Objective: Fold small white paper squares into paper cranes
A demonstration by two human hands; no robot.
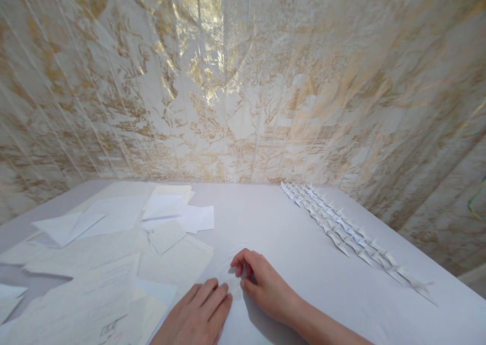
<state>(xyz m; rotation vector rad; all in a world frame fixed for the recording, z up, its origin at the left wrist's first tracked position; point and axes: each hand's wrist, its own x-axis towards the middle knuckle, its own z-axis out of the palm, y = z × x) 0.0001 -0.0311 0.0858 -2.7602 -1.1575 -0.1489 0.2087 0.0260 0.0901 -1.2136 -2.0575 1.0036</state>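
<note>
A small pale piece of paper (236,289) lies on the white table in front of me, partly hidden by my hands. My left hand (203,304) rests low over its left side, with the fingers stretched out and the fingertips on it. At the paper's upper right edge is my right hand (261,281), its fingers curled in and the thumb bent beside the paper. The grip looks closed on the paper's edge, though the fingertips are partly hidden. Loose sheets of paper (110,248) spread right up to my left hand.
Several small folded paper pieces (341,223) stand in slanting rows along the table's right side. Folded white sheets (68,227) and a printed page (91,299) overlap on the left. A gold-patterned curtain (228,107) hangs behind the white table (311,279).
</note>
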